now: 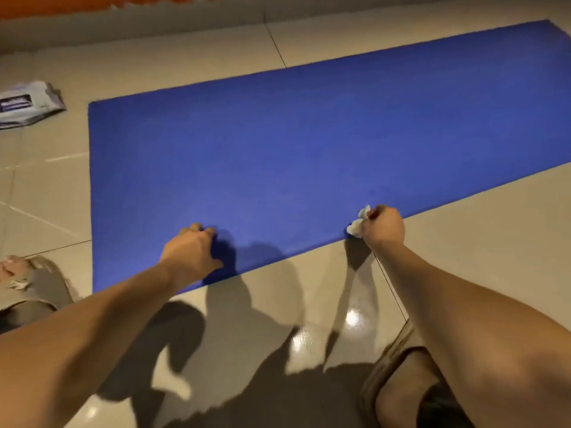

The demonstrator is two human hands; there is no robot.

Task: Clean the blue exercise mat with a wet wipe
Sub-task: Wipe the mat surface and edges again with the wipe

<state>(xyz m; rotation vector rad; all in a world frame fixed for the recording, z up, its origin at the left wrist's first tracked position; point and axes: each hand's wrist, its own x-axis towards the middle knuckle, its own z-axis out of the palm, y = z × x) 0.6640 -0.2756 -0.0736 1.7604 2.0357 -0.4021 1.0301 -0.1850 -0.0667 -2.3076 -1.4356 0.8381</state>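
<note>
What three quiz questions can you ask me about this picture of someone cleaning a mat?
1. Which hand holds the wet wipe?
2. True or false: the blue mat is rolled up.
3. Where does the wipe packet lie? A) on the mat B) on the floor beside the mat C) in a hand

Key: 1. the right hand; 2. false, it lies flat; 3. B

I see glossy beige floor tiles (463, 242), dark grout lines crossing, bright light glints near bottom. Flat grey packet (29, 103), dark label, lying on tiles far left. Orange wall band (77, 4) along top edge.
</note>
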